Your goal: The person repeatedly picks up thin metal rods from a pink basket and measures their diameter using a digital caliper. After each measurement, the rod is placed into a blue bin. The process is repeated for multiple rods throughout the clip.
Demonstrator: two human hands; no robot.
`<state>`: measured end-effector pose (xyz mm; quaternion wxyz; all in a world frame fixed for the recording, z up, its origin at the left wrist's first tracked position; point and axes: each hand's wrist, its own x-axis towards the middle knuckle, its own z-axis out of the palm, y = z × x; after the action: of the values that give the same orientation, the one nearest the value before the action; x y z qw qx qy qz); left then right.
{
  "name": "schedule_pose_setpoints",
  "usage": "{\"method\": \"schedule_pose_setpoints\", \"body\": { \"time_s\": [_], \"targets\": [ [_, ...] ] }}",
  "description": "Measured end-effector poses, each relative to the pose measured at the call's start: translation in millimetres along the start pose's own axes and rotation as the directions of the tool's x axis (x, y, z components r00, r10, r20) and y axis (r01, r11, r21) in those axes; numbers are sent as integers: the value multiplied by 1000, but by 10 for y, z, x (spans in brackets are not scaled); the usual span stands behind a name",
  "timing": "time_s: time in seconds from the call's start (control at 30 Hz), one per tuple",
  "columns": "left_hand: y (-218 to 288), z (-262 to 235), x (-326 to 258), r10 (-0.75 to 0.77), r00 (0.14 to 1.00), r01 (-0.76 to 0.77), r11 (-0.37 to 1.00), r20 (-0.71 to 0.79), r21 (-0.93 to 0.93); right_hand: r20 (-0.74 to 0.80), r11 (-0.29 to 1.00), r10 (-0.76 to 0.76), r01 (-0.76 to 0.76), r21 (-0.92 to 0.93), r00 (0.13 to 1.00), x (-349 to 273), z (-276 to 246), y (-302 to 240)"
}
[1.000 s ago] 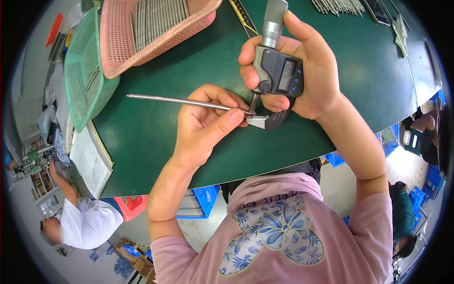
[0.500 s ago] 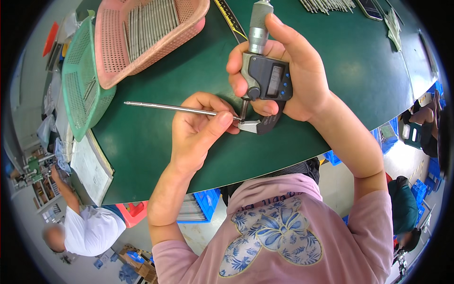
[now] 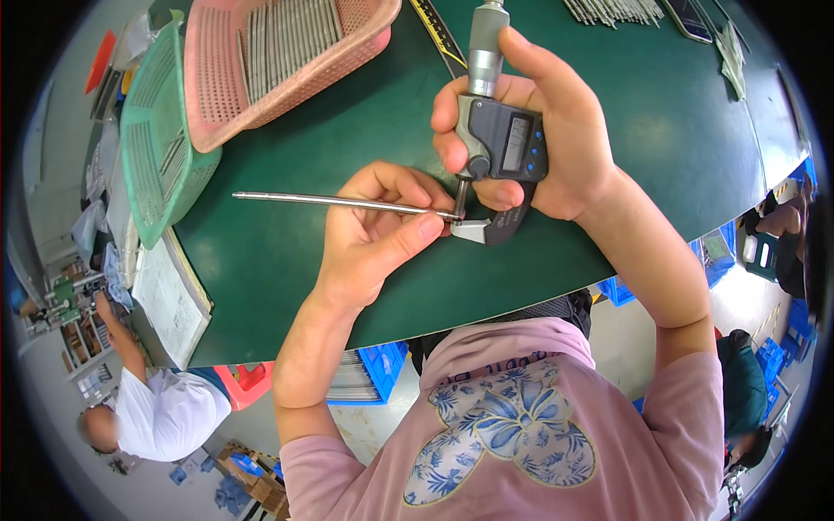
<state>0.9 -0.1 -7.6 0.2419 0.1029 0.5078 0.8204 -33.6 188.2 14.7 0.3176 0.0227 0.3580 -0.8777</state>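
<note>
Frame centre: I see left hand [image 3: 360, 247] pinching slim steel rod [image 3: 287, 201] between thumb and fingers, rod's right end at measuring gap of digital micrometer [image 3: 493, 122]. Right hand [image 3: 572, 139] grips micrometer's body; whether gap is tight on rod, I cannot tell. Farther, on green tabletop [image 3: 665, 113]: upper left, pink basket [image 3: 208, 91] holding rods [image 3: 291, 48], green basket [image 3: 143, 156] beside it; upper right, rod pile [image 3: 612, 10], phone [image 3: 687, 17].

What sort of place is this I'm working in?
Likely a factory inspection area: your right hand holds a grey-and-black digital micrometer, and slim silvery metal rods lie in a pink perforated plastic basket.
</note>
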Motion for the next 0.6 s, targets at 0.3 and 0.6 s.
{"method": "schedule_pose_setpoints", "body": {
  "time_s": [0.3,0.6],
  "targets": [
    [-9,20,16,3,1000,-3,999,-2,32,10,999,17,-17,27,1000,-17,-39,-22],
    [66,32,-47,-69,996,64,995,-62,-76,22,997,26,-28,78,999,-19,61,-39]
  ]
}}
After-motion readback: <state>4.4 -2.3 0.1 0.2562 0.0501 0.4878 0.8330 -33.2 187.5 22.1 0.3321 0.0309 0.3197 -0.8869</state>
